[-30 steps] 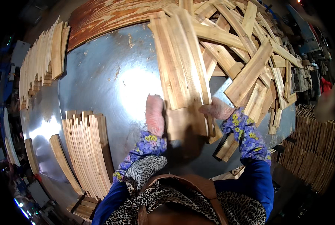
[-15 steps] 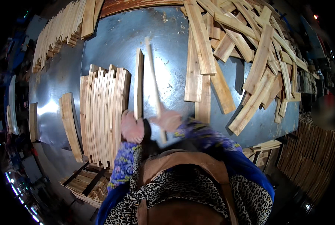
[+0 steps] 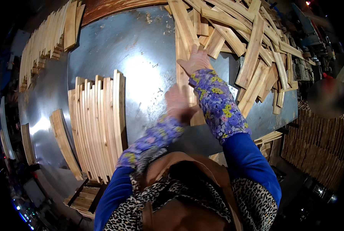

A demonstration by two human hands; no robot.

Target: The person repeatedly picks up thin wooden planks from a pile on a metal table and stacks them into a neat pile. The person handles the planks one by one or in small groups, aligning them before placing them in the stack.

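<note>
My right hand [image 3: 198,61] lies with its fingers spread on a long wooden board [image 3: 182,27] at the left edge of a loose pile. My left hand [image 3: 179,103], slightly blurred, is beside the near end of another board [image 3: 182,77] under that one. Its fingers are stretched out and its thumb points right; whether it touches the wood I cannot tell. Left of my hands, a row of narrow boards [image 3: 98,127] stands on edge, packed side by side on the metal table [image 3: 141,50].
A jumbled heap of boards [image 3: 251,73] covers the table's right side. Another board row [image 3: 44,42] stands at the far left. Single boards [image 3: 66,142] lie near the left edge. Stacked wood [image 3: 314,142] stands beyond the table at right, and more [image 3: 83,198] below at left.
Both hands have moved right to the loose pile. The two separate sticks they were at are no longer apart in the middle; a longer board now stands at the row's right end.
</note>
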